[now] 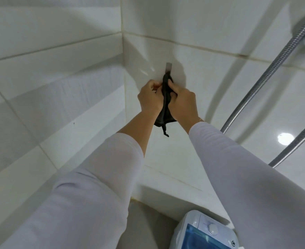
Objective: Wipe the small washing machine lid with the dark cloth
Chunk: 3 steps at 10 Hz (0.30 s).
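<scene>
A dark cloth [163,112] hangs from a small metal hook [168,67] on the white tiled wall. Both my hands are raised to it. My left hand [150,97] pinches the cloth's upper left edge. My right hand [181,101] grips the cloth just below the hook, thumb against it. The cloth's lower part droops between my wrists, a short cord dangling beneath. The small washing machine [204,230] stands far below at the bottom edge, white with a translucent blue lid [193,239] and a round dial.
White tiled walls meet in a corner [123,51] left of the hook. Two metal shower hoses [266,74] run diagonally at the right. A white ledge [166,187] lies below the hook, above the machine. White sleeves cover both forearms.
</scene>
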Available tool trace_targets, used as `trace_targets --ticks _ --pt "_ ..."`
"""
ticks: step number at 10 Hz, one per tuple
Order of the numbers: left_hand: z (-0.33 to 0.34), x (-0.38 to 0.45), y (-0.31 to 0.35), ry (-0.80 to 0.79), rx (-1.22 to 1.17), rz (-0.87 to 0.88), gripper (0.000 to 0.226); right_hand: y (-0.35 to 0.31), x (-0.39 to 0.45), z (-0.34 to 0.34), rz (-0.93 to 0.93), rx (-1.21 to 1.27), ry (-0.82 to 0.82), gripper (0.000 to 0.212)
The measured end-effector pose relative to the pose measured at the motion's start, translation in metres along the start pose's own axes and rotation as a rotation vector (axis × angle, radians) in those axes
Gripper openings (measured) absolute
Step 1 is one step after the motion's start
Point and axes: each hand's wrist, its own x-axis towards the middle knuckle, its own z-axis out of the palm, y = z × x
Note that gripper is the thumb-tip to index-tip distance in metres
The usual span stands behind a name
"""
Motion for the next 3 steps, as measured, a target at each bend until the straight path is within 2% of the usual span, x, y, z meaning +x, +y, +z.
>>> trace_targets --ticks 1,2,3 --pt "-0.003 -0.011 -0.003 -0.030 -0.017 -0.006 0.016 0.002 -0.011 -0.005 0.009 0.030 -0.067 0.052" --pt "-0.008 -0.023 -0.008 -0.069 -0.002 -0.008 0.030 0.005 -0.021 -0.013 0.005 0.087 -0.145 0.053" --pt "-0.017 -0.049 -0.027 0.001 0.098 0.006 0.044 0.018 -0.053 -0.013 -0.029 -0.114 -0.200 0.056"
